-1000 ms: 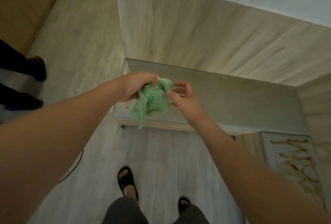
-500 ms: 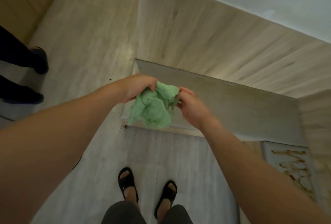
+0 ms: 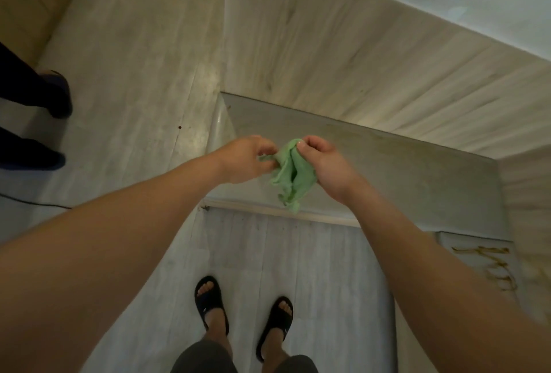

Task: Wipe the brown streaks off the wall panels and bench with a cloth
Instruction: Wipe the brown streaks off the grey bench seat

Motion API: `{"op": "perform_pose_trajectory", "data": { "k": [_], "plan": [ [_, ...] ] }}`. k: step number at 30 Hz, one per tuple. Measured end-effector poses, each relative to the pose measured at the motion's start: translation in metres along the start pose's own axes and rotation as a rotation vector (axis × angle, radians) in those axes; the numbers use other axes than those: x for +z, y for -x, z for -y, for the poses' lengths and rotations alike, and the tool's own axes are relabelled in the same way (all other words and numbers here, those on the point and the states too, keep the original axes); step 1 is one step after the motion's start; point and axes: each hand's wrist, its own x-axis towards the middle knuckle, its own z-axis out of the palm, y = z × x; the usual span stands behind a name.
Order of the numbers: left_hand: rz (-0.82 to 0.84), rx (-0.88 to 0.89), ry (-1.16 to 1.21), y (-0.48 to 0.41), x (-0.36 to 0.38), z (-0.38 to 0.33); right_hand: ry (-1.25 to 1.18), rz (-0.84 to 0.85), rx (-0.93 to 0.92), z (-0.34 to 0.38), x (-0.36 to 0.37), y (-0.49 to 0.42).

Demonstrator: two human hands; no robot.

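A: What lies leftmost?
B: Dark shoes (image 3: 56, 95) on pale floor (image 3: 134, 74)
A: And the hands?
B: Left hand (image 3: 244, 160) and right hand (image 3: 325, 166), each grip pinching a green cloth (image 3: 293, 177) above the grey tabletop (image 3: 402, 169); wood-grain wall panels (image 3: 343, 74) behind, brown streaks (image 3: 495, 268) far right

Both forearms (image 3: 119, 253) are seen bare, from the frame's edge up to the left hand (image 3: 244, 160) and the right hand (image 3: 325, 163). Black open-toed slides are worn. The left sandal (image 3: 208, 302) and the right sandal (image 3: 277, 323) are each crossed by one broad strap (a small pale mark is carried on each). Dark grey shorts (image 3: 205, 357) are glimpsed at the bottom edge.
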Motion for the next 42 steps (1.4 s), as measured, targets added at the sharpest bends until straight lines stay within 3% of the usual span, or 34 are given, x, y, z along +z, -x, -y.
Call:
{"op": "perform_pose_trajectory", "data": {
  "k": [3,6,8,12,15,18,22,24,28,34,39,42],
  "plan": [
    [-0.109,-0.119,0.222,-0.007,0.002,-0.003,-0.099,-0.048,0.072,-0.007,-0.006,-0.003],
    [-0.067,-0.326,0.624,-0.006,-0.001,-0.013,-0.067,-0.072,0.105,-0.01,-0.007,-0.002],
    [-0.005,-0.35,0.806,-0.003,-0.004,-0.023,0.05,-0.11,0.078,-0.007,-0.005,0.002],
    [0.065,-0.191,0.411,0.004,-0.008,-0.025,-0.021,-0.109,0.068,-0.003,0.004,0.002],
    [0.009,-0.178,0.249,0.0,-0.01,-0.007,-0.228,-0.095,0.086,-0.002,0.012,-0.004],
    [-0.064,-0.239,0.105,0.001,-0.016,0.014,-0.164,-0.151,0.062,-0.013,0.01,-0.013],
    [-0.344,-0.412,0.114,0.006,-0.024,0.052,-0.003,-0.331,0.038,-0.036,0.001,-0.03],
    [-0.423,-0.418,0.119,0.009,-0.026,0.068,0.071,-0.369,0.012,-0.046,0.004,-0.036],
    [-0.439,-0.419,0.113,0.013,-0.016,0.098,0.063,-0.364,-0.005,-0.084,0.014,-0.056],
    [-0.274,-0.454,0.113,0.013,0.033,0.158,0.056,-0.266,0.075,-0.168,0.036,-0.08],
    [-0.432,-0.497,0.225,-0.002,0.066,0.195,0.012,-0.303,0.045,-0.224,0.053,-0.1],
    [-0.487,-0.49,0.149,-0.023,0.078,0.218,0.019,-0.359,-0.021,-0.248,0.066,-0.124]
  ]
}}
